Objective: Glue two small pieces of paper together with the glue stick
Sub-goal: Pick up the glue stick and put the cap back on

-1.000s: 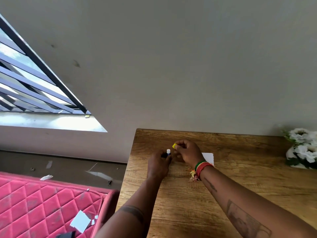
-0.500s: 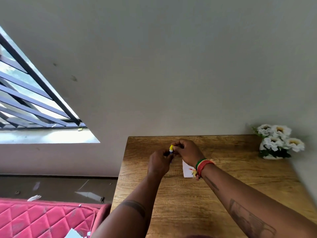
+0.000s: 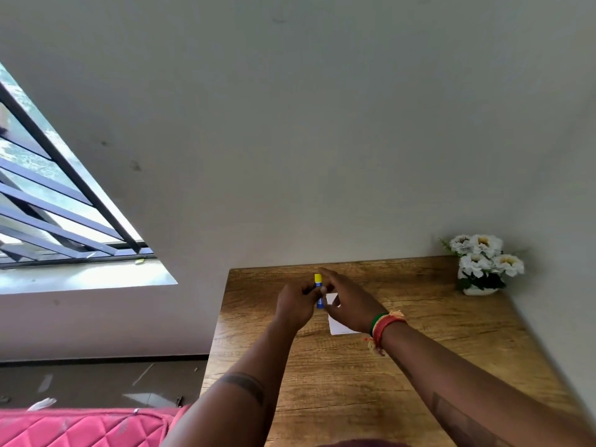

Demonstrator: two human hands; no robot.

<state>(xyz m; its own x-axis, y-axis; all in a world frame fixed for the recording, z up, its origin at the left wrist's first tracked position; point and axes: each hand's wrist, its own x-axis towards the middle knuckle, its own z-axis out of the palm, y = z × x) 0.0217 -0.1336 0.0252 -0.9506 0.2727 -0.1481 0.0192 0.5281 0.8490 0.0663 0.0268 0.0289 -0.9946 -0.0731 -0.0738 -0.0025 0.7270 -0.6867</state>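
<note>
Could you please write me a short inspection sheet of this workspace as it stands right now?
Surface: wooden table set against a plain wall, mostly bare.
Job's things: glue stick, blue body with yellow cap on, held upright above the table; white paper lying flat, partly hidden under the right hand.
Clutter: pot of white flowers at the table's far right corner.
Hands: left hand closed on the glue stick; right hand open beside it, fingers spread, over the paper.
Cables: nothing seen.
Surroundings: barred window on the left; pink quilted mattress and paper scraps on the floor.
</note>
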